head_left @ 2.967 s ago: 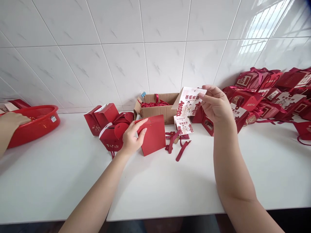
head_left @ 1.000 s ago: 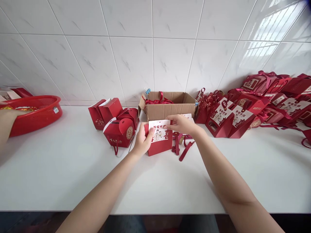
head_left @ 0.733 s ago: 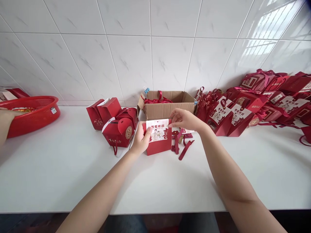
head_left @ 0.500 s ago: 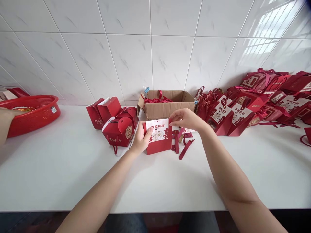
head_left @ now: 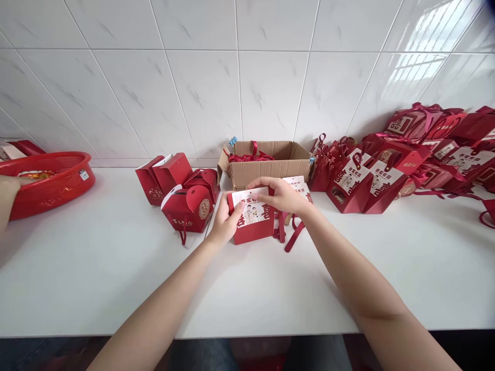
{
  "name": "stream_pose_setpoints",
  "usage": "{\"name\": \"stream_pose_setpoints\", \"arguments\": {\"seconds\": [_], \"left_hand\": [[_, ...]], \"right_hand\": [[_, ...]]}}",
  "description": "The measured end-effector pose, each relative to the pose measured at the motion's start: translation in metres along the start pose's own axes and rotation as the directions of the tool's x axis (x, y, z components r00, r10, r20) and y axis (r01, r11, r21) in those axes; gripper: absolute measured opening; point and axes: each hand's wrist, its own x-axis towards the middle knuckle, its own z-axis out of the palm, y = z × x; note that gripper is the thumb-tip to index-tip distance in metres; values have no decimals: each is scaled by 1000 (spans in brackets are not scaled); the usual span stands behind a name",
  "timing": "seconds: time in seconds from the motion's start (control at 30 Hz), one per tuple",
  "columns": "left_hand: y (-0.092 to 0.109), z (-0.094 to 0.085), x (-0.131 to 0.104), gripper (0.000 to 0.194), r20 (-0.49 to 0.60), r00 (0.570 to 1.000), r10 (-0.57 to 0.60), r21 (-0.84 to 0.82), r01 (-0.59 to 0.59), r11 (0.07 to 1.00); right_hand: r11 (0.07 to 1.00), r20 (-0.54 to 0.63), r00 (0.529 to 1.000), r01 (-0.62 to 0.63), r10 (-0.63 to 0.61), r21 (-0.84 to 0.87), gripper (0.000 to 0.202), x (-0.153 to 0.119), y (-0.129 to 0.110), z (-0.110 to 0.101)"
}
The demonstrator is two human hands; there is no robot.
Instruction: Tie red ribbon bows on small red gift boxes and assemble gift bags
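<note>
A red gift box [head_left: 253, 232] with a white printed panel and a cartoon couple stands on the table in front of me. My left hand [head_left: 226, 219] grips its left side, thumb across the front panel. At the top edge, my right hand [head_left: 276, 195] has its fingers curled over the rim and its thumb on the front, closed on the box. Just right of it lie loose dark red straps [head_left: 296, 237]. Behind my right hand, another printed red box [head_left: 297, 184] shows in part.
A cardboard box [head_left: 266, 168] holding red ribbons stands behind. Several red gift boxes [head_left: 189, 208] are to the left; a large pile of bagged boxes [head_left: 351, 180] is on the right. Far left, another person's hand [head_left: 10, 193] reaches by a red plastic basket [head_left: 58, 188].
My right hand has moved left along the gift box's top edge, from its right corner toward the middle. The other person's hand at the basket has shifted slightly.
</note>
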Motion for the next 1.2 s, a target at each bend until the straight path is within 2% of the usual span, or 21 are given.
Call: {"name": "stream_pose_setpoints", "arguments": {"seconds": [0.1,0.4,0.67,0.83,1.0,1.1,1.2], "left_hand": [[3,2,-1,33,-6,999,-33,-54,32,998],[7,5,-3,36,4,998,-59,-106,60,993],[6,6,-1,36,24,999,-25,-97,27,995],[3,4,-1,35,-5,1000,15,-19,-15,1000],[4,5,-2,32,-12,1000,-16,-55,15,998],[6,8,0,34,-72,997,-7,-54,3,999],[6,11,2,30,-153,988,21,27,-17,999]], "right_hand": [[1000,8,1000,7,-7,-26,16,1,4,2],[1000,18,1000,-7,8,-29,13,-1,6,-1],[996,2,1000,-21,21,-87,16,-1,5,2],[988,4,1000,-21,22,-153,16,0,2,1],[984,0,1000,-28,28,-177,15,0,0,1],[981,-7,999,-39,38,-190,14,0,-2,3],[980,-21,999,-49,46,-195,16,-1,-2,3]]}}
